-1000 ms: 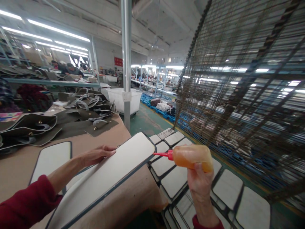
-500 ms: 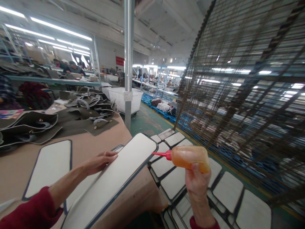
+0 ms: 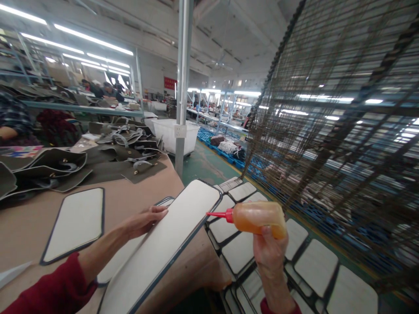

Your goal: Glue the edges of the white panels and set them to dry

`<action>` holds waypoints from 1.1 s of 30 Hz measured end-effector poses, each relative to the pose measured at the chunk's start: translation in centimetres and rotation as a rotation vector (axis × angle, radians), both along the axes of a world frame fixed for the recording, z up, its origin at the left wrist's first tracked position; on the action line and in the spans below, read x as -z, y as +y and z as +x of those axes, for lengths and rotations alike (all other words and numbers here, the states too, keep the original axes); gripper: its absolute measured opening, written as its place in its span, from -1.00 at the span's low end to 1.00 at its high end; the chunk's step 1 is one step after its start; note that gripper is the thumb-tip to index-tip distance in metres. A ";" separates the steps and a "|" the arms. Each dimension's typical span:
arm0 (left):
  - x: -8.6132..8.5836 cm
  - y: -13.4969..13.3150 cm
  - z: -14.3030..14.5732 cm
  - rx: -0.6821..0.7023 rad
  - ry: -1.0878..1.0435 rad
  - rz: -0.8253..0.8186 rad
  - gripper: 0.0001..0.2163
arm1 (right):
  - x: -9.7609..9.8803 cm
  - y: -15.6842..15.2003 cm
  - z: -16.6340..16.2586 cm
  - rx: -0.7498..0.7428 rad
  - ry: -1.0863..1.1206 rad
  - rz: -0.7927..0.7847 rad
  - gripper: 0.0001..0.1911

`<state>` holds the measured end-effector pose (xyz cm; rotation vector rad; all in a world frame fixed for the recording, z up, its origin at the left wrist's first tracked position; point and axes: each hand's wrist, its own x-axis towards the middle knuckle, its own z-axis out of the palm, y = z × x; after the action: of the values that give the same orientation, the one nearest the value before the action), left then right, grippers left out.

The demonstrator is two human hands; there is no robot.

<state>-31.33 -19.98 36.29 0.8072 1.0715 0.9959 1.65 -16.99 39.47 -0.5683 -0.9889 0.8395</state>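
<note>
My left hand (image 3: 145,220) rests with its fingers flat on the near edge of a long white panel with a dark border (image 3: 170,244), which juts out over the edge of the brown table (image 3: 124,196). My right hand (image 3: 270,253) grips an orange squeeze bottle with a red nozzle (image 3: 253,216). The nozzle tip sits right at the panel's right border. Both sleeves are dark red.
Another white panel (image 3: 77,223) lies on the table to the left. Several white panels (image 3: 310,261) are laid on a low rack at the right. A brown wire-mesh rack (image 3: 343,131) rises on the right. Dark leather pieces (image 3: 98,161), a steel post (image 3: 181,87) and a white bin (image 3: 173,135) stand beyond.
The view has shifted slightly to the right. The panel has turned a little more lengthwise under my left hand, and the bottle's nozzle stays at its right edge.
</note>
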 end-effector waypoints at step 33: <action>-1.8 1.0 1.4 -0.110 0.015 0.000 -0.56 | 0.2 -1.2 -0.7 -0.103 -0.035 -0.017 -0.41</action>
<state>-29.94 -18.98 38.08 0.7627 1.1385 1.0836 0.93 -18.24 39.29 -0.5514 -1.0505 0.9331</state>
